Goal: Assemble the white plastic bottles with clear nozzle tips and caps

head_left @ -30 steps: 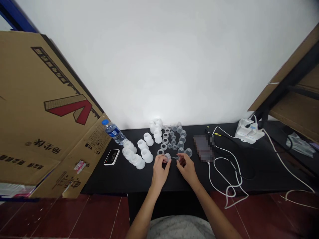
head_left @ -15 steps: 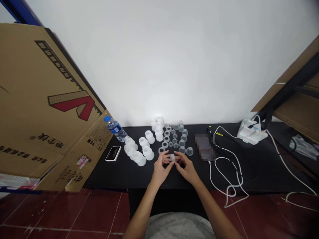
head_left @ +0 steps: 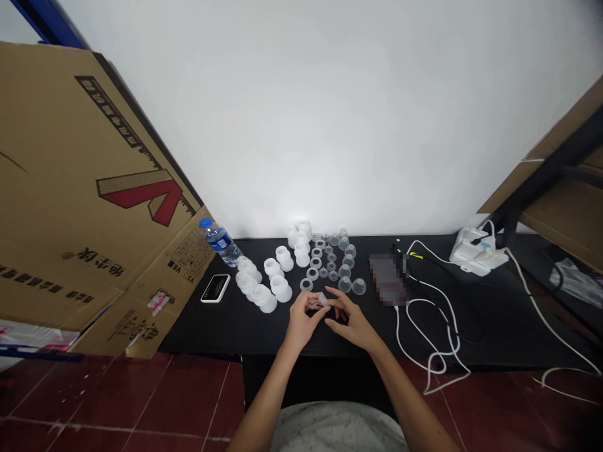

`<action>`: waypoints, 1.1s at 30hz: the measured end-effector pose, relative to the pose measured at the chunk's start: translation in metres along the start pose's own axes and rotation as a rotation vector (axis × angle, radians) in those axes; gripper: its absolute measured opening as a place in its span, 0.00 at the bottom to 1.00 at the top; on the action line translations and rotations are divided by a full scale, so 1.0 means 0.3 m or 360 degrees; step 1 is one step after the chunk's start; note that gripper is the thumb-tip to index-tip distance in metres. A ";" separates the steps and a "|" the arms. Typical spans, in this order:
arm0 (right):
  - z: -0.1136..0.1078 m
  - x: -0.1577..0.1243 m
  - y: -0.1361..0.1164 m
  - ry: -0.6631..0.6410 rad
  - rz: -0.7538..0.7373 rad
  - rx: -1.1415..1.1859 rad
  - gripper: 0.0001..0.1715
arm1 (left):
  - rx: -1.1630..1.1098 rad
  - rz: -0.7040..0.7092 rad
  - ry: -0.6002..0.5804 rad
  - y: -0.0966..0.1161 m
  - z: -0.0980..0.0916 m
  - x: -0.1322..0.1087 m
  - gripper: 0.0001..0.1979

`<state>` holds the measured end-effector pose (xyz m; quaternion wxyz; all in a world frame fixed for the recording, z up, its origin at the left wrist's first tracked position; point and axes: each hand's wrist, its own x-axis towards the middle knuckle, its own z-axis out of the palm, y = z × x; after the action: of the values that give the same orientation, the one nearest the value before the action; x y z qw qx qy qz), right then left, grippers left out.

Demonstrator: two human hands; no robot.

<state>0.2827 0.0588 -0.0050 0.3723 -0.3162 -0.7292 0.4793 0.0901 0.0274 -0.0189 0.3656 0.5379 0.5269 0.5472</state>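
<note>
A: Where's the small clear plastic piece [head_left: 323, 300]?

B: Up off the table [head_left: 226, 336], held at the fingertips just in front of the person, close to the nearest rows of parts. The left grip [head_left: 301, 320] looks clenched on it, with the thumb and fingers pinched together.

A: And the right grip [head_left: 354, 323]?

B: Its fingertips reach in from the other side and meet the piece, but the fingers hide much of it. I can't tell whether that grip is clamping or only touching.

A: What's the best way to handle something that small?

B: I'd use a light pinch at the rim, with both hands close together and the wrists low, so the thin plastic doesn't flex or spring away. The fingers should also leave the edge in view.

A: What's around the hands?

B: A clear cup [head_left: 358, 287] and clear rings [head_left: 306, 284] lie just ahead of them. Frosted white cups [head_left: 281, 289] stand further left, with a water bottle [head_left: 219, 243] beyond. To the right lie a blurred object [head_left: 387, 279] and white cables [head_left: 398, 339].
</note>
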 end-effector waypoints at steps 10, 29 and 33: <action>-0.001 0.001 0.022 -0.0074 0.0034 0.0124 0.37 | 0.0098 0.0038 -0.0137 -0.007 -0.009 -0.015 0.16; -0.003 -0.012 0.038 -0.0312 0.0143 0.0434 0.57 | -0.0089 -0.0100 -0.0093 -0.011 -0.014 -0.025 0.19; -0.004 -0.010 0.027 -0.0281 0.0139 0.0448 0.52 | -0.0049 -0.0029 -0.0109 0.000 -0.012 -0.025 0.19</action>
<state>0.2860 0.0597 -0.0130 0.3261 -0.2489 -0.6704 0.6183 0.0877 0.0195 -0.0199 0.3966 0.5458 0.5105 0.5332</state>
